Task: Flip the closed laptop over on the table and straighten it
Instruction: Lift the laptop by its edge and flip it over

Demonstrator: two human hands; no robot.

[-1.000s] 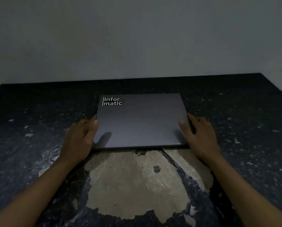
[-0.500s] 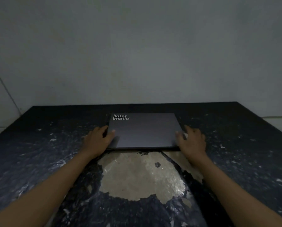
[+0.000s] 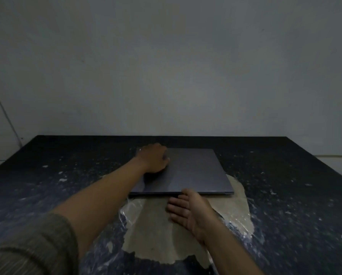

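Observation:
The closed grey laptop [image 3: 194,171] lies flat on the dark table [image 3: 67,167], lid side up, edges roughly square to me. My left hand [image 3: 153,157] rests on its far left corner, fingers curled over the far edge and covering the white logo. My right hand [image 3: 188,209] is palm up on the table just in front of the laptop's near edge, fingertips at or just under that edge, fingers together and slightly spread.
A large worn pale patch [image 3: 160,231] with peeling plastic film covers the table in front of the laptop. A plain grey wall [image 3: 166,76] rises right behind the table's far edge. The table's right edge [image 3: 324,167] drops off to a light floor.
My left hand left the laptop's left side and reached to the far left corner. My right hand came off the right side and turned palm up at the near edge. The laptop still lies flat.

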